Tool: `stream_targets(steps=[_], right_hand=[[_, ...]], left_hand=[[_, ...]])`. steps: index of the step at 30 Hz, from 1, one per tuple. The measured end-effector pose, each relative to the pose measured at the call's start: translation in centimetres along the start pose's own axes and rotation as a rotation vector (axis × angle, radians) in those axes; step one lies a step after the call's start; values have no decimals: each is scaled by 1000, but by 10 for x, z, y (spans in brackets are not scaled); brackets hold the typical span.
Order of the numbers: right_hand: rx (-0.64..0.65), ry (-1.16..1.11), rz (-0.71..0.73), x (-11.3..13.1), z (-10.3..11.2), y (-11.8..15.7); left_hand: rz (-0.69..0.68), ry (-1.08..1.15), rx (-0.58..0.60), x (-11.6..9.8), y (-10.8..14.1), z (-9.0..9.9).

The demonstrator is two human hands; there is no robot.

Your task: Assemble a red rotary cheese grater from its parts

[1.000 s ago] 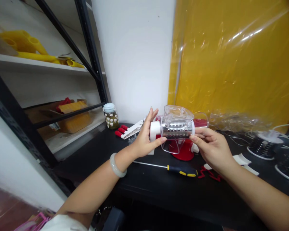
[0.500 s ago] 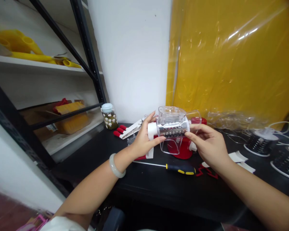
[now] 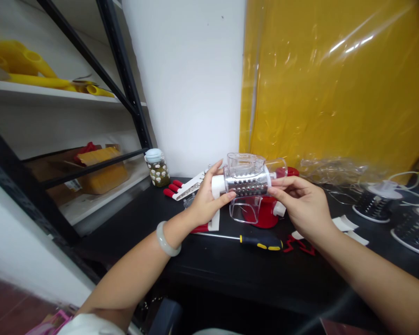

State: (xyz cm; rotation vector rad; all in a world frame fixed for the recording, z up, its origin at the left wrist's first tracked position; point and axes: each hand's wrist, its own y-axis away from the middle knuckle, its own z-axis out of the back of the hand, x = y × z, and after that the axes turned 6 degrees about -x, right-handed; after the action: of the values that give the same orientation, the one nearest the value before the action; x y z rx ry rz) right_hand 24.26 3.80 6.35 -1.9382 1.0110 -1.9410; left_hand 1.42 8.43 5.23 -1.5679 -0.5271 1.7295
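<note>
Above the black table I hold a rotary drum grater (image 3: 246, 160) with a clear plastic housing. A perforated metal grating drum (image 3: 249, 183) sits inside it, level, its white rim facing right. My left hand (image 3: 207, 195) is wrapped round the white collar (image 3: 218, 185) at the left end, thumb in front. At the drum's right rim, my right hand (image 3: 305, 200) is closed in a pinch, thumb and fingers touching the edge. A red base (image 3: 261, 218) lies on the table behind the clear housing, partly hidden by it.
A screwdriver (image 3: 261, 242) lies in front of the grater. Beside it are red zigzag pieces (image 3: 302, 245) and white curved pieces (image 3: 345, 223). Wire spools (image 3: 375, 202) stand right; a lidded jar (image 3: 157, 171) and red-tipped white legs (image 3: 183, 186) are left, near the shelf rack (image 3: 136, 107).
The drum has turned slightly within the housing, and my right fingers have shifted on its rim. The view has moved a little, so everything appears slightly further left.
</note>
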Motion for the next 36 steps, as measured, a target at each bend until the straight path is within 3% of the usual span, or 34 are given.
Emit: stream_targets(steps=[11,19,22,28,36], right_hand=[[26,-29,9,-7,0,-2],[114,-133,266,-5,-3,-4],[127,-171,206,-15,-4,-4],[252,-329,-96,-16,-7,-5],[198,-383,-89,-7,-9,-6]], left_hand=[[-19,-57,28,-5,0,2],[-85,-45,15,-4,-4,2],[-123,-150,-9,-8,-3,2],[-290,-353,14,-17,-4,-1],[-359,-355,178,-25,0,-6]])
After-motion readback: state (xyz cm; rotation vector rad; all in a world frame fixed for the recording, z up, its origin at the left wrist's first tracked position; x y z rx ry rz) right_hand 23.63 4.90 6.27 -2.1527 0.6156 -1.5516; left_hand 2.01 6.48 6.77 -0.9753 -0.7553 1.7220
